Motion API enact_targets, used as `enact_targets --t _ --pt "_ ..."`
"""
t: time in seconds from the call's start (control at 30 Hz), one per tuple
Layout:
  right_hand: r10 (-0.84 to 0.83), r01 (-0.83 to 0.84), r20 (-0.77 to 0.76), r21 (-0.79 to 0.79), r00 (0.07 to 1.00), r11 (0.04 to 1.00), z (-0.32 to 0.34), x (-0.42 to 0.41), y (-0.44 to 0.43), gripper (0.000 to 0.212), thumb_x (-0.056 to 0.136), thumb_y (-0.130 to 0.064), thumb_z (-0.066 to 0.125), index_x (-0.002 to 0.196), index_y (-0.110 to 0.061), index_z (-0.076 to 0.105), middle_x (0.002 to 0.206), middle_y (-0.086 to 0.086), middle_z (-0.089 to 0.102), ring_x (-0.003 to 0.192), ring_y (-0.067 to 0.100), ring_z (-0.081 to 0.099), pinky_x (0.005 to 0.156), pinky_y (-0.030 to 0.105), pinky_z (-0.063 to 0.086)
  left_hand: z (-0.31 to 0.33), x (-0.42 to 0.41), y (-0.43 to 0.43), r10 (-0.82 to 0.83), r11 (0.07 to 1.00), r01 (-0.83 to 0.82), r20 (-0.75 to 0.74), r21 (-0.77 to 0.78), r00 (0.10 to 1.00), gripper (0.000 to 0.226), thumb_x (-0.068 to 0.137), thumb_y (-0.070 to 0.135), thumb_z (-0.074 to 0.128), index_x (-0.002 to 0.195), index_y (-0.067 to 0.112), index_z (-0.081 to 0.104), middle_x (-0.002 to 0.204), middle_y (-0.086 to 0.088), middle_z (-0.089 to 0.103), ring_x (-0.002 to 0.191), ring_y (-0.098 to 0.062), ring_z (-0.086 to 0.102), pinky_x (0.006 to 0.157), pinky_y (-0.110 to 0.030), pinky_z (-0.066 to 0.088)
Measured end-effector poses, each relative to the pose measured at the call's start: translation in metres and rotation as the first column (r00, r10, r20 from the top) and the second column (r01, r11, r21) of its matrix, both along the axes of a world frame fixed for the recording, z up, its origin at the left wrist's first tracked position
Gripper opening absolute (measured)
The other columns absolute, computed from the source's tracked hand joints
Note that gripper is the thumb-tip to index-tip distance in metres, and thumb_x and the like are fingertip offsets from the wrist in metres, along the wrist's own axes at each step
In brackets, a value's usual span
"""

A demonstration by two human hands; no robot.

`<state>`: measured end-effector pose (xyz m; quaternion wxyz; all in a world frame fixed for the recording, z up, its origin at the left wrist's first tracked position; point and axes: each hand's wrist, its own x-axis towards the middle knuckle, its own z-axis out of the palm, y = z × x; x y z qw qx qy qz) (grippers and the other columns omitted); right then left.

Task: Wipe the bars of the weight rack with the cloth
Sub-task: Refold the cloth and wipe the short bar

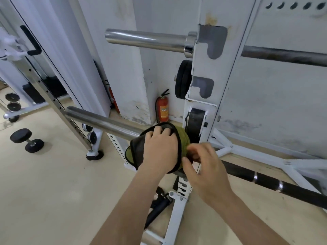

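While your left hand (160, 147) holds the green cloth with black trim (183, 138) draped over the lower chrome steel bar (102, 121), just beside the white metal rack upright (203, 71), wrap the fabric fully round the bar. Then draw it outward toward the free end with steady pressure. Your left fingers curl over the cloth from above, and your right hand (203, 167) pinches its near edge, wrist bent inward.

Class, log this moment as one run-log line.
left hand: grips cloth round lower bar | right hand: pinches cloth edge | upper bar: untouched
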<state>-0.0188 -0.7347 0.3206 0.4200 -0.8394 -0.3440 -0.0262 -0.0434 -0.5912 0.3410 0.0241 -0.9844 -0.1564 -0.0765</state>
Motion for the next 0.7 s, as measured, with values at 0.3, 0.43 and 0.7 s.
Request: enact_targets --t 0.3,0.43,0.7 --pt "0.031 -0.005 0.121 -0.213 0.992 0.977 0.006 0.015 0.025 0.022 0.094 -0.023 0.054 0.111 -0.020 0.067 0.072 -0.005 0.051 0.068 0.016 0.052 0.056 0.028 0.039 0.019 -0.036 0.044 -0.116 0.802 0.155 0.103 -0.576 0.988 0.020 0.087 0.042 0.056 0.102 0.033 0.064 0.097 0.017 0.064 0.094 -0.008 0.056 0.085 -0.037 0.046" --pt "0.007 0.025 0.119 -0.271 0.993 0.962 0.007 0.019 0.029 0.019 0.091 -0.024 0.052 0.083 -0.014 0.066 0.067 -0.006 0.043 0.064 0.015 0.044 0.049 0.022 0.023 -0.005 -0.023 0.024 -0.019 0.975 0.040 0.099 -0.219 0.995 0.037 0.096 0.055 0.025 0.106 0.038 0.057 0.110 0.018 0.057 0.107 -0.015 0.043 0.091 -0.039 0.034" --pt "-0.020 0.048 0.090 -0.319 0.996 0.946 0.007 0.022 0.022 0.020 0.091 -0.027 0.049 0.082 -0.015 0.064 0.075 -0.001 0.056 0.070 0.016 0.051 0.058 0.030 0.039 -0.020 -0.007 0.012 0.066 0.966 0.010 0.284 -0.258 0.956 0.035 0.096 0.049 0.039 0.091 0.033 0.069 0.096 0.014 0.061 0.099 -0.020 0.044 0.082 -0.038 0.040"
